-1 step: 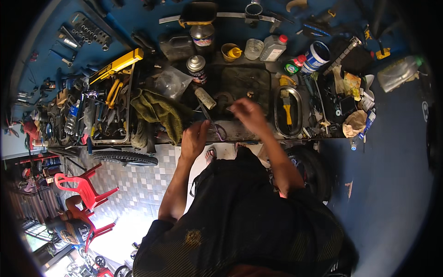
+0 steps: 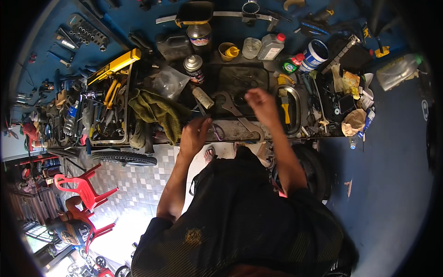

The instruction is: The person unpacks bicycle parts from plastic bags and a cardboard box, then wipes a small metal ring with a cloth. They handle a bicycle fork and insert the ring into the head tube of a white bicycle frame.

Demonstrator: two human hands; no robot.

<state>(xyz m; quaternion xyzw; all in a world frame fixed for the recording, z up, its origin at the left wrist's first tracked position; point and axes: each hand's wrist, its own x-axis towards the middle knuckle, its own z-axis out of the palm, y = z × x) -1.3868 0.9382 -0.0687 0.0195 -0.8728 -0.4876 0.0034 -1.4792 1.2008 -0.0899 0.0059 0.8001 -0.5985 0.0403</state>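
Observation:
My left hand is over the bench's front edge, fingers loosely bent, its tips beside scissors with a purple handle. Part of the scissors is hidden by that hand. Farther right, my right hand hovers over the bench with half-curled fingers and nothing visible in them. Between the hands lies a long metal hook wrench, its lower end at the bench edge. A pale, stubby cylinder rests beyond my left fingertips. The dark tray lies farther back.
An olive cloth and clear plastic bag lie left, near a spray can. A crate of hand tools stands farther left. To the right, an oval metal pan holds a yellow-handled brush. Bottles line the back.
My right hand has moved right and slightly away, uncovering the hook wrench's handle. My left hand has shifted slightly toward the scissors, which stay in place.

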